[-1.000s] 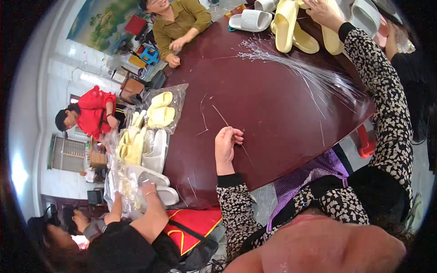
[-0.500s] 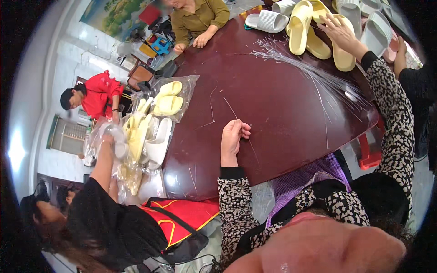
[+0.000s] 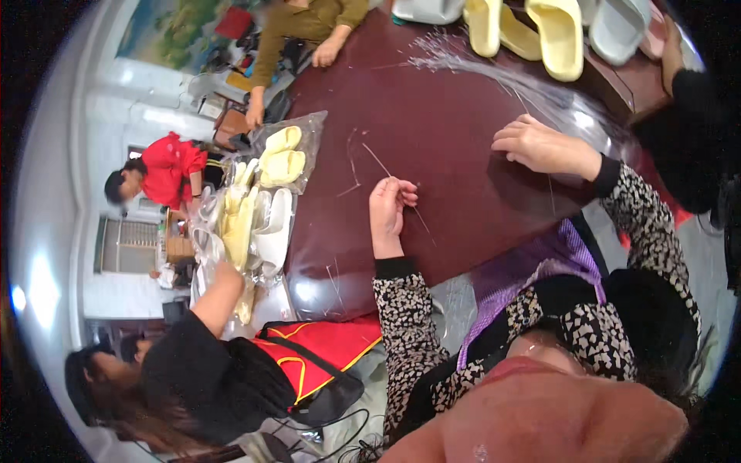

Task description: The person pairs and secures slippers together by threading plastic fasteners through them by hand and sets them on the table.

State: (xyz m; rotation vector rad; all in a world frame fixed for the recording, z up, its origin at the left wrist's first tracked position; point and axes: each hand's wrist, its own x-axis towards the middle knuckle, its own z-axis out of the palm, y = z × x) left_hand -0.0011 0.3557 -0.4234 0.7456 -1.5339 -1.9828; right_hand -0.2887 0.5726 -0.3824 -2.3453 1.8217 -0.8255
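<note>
Dark maroon surface point(image 3: 448, 147) fills the middle of the view, glossy, with a person at the far end and another in black at the near left. Pile of pale yellow and white slippers point(image 3: 251, 220) at the surface's left edge, some in a clear plastic bag point(image 3: 297, 154); the person in black reaches an arm into that pile. More yellow slippers point(image 3: 559, 35) and white ones stand at the far right end. Bundle of thin clear strands point(image 3: 494, 69) fans across the far right part of the surface, just beyond the right hand. Right hand point(image 3: 540, 147) lies palm down on the surface, fingers loosely curled; cannot tell whether it grips anything. Left hand point(image 3: 390, 212) near the middle front, fingers bent together, pinching one thin strand point(image 3: 397, 185) that runs diagonally on the surface from upper left past the fingertips to lower right. A few loose strands lie nearby
</note>
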